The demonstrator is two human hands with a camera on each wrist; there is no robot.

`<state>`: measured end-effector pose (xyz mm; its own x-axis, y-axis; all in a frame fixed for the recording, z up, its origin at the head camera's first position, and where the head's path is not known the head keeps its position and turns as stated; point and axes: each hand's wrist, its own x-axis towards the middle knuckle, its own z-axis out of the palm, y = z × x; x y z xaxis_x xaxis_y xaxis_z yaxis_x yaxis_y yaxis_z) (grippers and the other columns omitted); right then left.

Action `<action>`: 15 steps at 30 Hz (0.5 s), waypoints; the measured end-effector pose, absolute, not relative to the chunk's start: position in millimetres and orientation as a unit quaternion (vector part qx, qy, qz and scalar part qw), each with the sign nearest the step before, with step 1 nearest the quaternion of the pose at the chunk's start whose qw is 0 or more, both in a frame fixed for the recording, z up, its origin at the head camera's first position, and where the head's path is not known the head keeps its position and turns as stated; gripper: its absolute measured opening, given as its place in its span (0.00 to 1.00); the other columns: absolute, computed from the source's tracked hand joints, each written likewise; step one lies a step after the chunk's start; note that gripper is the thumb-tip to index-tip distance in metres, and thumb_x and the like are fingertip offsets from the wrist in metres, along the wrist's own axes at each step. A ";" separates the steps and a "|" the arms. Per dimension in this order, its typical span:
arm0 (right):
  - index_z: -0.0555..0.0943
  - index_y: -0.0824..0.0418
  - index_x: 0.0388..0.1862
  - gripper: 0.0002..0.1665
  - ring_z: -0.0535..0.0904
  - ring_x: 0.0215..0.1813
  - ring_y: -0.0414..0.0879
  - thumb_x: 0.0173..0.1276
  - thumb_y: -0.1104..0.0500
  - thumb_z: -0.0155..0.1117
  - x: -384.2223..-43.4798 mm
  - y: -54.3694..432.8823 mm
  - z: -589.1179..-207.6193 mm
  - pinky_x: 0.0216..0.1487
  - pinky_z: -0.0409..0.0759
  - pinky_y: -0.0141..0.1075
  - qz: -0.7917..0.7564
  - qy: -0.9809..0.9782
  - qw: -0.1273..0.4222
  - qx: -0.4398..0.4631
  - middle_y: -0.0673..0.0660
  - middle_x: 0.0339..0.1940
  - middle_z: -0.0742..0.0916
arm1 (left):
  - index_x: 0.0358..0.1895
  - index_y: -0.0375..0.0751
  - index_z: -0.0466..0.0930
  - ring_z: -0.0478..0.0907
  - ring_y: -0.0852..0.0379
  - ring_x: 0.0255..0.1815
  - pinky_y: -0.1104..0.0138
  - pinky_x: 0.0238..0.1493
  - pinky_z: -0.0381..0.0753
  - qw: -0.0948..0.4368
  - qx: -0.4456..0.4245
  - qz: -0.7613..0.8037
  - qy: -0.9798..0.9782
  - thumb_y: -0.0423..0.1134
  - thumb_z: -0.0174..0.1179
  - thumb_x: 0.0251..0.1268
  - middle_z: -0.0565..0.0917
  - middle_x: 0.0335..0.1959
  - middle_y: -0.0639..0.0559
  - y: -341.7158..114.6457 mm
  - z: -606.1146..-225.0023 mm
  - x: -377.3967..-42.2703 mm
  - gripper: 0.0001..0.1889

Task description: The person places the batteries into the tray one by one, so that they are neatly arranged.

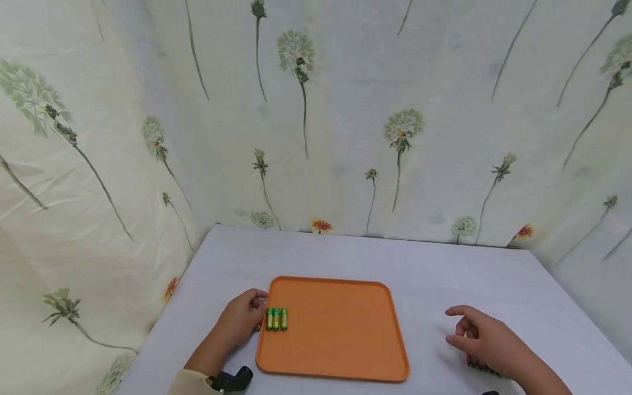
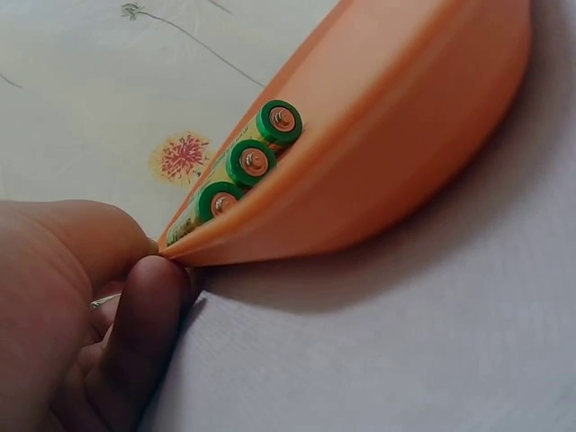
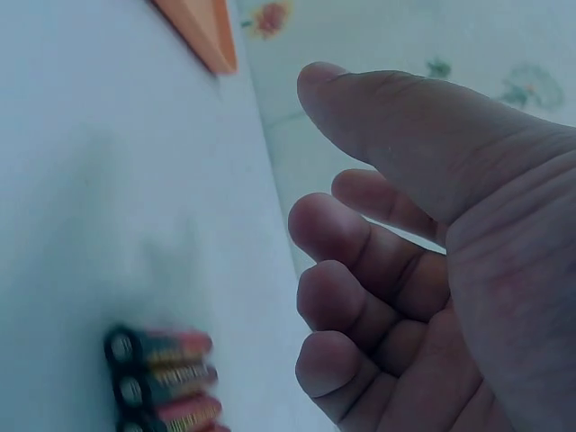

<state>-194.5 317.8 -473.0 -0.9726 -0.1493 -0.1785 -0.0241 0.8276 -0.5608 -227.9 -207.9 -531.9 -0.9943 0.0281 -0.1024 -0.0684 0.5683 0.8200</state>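
Note:
My left hand [image 1: 240,318] pinches the left rim of an orange tray [image 1: 340,329] between thumb and finger, as the left wrist view shows up close. Three green AA-size batteries [image 1: 283,319] lie side by side in the tray along that rim, right by the fingertips. In the left wrist view, the ends of the green batteries [image 2: 253,162] face the camera. To the right of the tray my right hand [image 1: 486,334] hovers with loosely bent fingers and holds nothing. A row of dark and red batteries [image 3: 171,376] lies on the table below it, partly hidden by the hand in the head view.
A white-covered table [image 1: 424,274] carries everything. Behind and beside it hangs a pale curtain [image 1: 340,109] printed with dandelions. A black wrist device [image 1: 232,379] is strapped to the left wrist near the tray's front left corner.

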 end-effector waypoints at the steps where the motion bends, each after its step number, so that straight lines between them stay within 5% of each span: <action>1: 0.75 0.61 0.68 0.37 0.76 0.28 0.40 0.67 0.46 0.76 -193.0 322.5 -473.5 0.29 0.76 0.34 -0.289 0.951 0.104 -0.045 0.50 0.35 0.82 | 0.63 0.45 0.80 0.81 0.58 0.28 0.65 0.30 0.83 0.053 -0.013 0.463 0.885 0.38 0.59 0.76 0.83 0.40 0.53 -208.4 -531.9 -227.7 0.16; 15: 0.70 0.67 0.73 0.45 0.72 0.33 0.37 0.71 0.38 0.69 -172.8 393.0 -471.5 0.34 0.70 0.32 -0.244 0.962 0.120 0.010 0.50 0.38 0.80 | 0.62 0.43 0.79 0.80 0.58 0.27 0.64 0.29 0.82 0.045 -0.012 0.468 0.883 0.36 0.60 0.76 0.83 0.39 0.53 -206.6 -531.3 -226.5 0.16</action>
